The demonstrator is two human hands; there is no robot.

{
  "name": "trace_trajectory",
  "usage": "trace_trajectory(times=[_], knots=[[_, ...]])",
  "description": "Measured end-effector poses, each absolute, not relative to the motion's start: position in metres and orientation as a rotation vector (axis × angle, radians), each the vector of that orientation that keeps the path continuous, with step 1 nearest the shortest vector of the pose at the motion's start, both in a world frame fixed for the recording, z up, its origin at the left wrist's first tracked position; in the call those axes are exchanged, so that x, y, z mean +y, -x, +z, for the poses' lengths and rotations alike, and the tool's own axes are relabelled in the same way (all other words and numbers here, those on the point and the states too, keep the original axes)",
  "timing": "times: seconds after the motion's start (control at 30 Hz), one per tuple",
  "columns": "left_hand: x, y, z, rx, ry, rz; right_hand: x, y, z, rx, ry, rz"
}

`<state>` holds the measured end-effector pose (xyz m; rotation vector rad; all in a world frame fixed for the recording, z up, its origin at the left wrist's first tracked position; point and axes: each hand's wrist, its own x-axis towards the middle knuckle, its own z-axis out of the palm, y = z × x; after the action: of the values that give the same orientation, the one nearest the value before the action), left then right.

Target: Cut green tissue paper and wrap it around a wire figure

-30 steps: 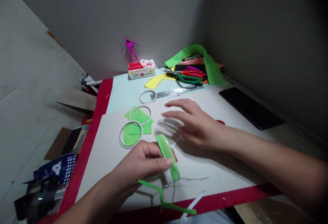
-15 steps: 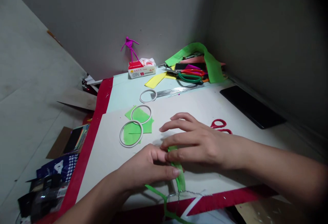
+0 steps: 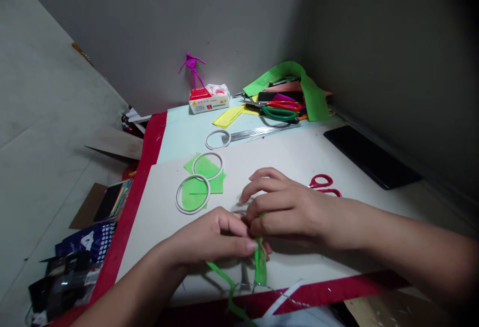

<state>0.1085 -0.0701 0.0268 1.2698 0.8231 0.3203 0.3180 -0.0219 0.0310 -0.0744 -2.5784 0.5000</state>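
My left hand [image 3: 222,235] pinches a strip of green crepe paper [image 3: 261,266] between thumb and fingers, close to the table's front. Against it, my right hand [image 3: 288,212] curls its fingers onto the strip's upper part, which they mostly cover. Below the strip, twisted silver wire [image 3: 290,298] runs out to the right. A narrow green-wrapped length [image 3: 230,294] hangs from the same piece over the front edge. Beyond my right wrist lie red-handled scissors [image 3: 322,181], their blades hidden under the hand.
White rings [image 3: 177,200] lie partly on green paper pieces [image 3: 216,183]. Thin silver wires [image 3: 254,133] lie behind them. A purple figure [image 3: 191,63] stands by a small box [image 3: 209,102]. Green-handled scissors [image 3: 279,113] rest among paper strips. A black phone-like slab [image 3: 370,157] is at right.
Both hands have shifted slightly, the right one a little to the right with its fingers more curled. The wire below has swung, and the green-wrapped length hangs farther left.
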Motion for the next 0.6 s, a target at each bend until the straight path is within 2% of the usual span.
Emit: trace_trajectory(times=[0.23, 0.43, 0.6], knots=[[-0.069, -0.102, 0.021, 0.891, -0.881, 0.634, -0.013, -0.324, 0.028, -2.410, 0.123, 0.610], [-0.070, -0.098, 0.024, 0.811, -0.683, 0.836, -0.010, -0.324, 0.024, -2.302, 0.395, 0.243], [-0.075, -0.104, 0.029, 1.047, -0.935, 0.719, -0.016, -0.323, 0.022, -2.350, 0.431, 0.036]])
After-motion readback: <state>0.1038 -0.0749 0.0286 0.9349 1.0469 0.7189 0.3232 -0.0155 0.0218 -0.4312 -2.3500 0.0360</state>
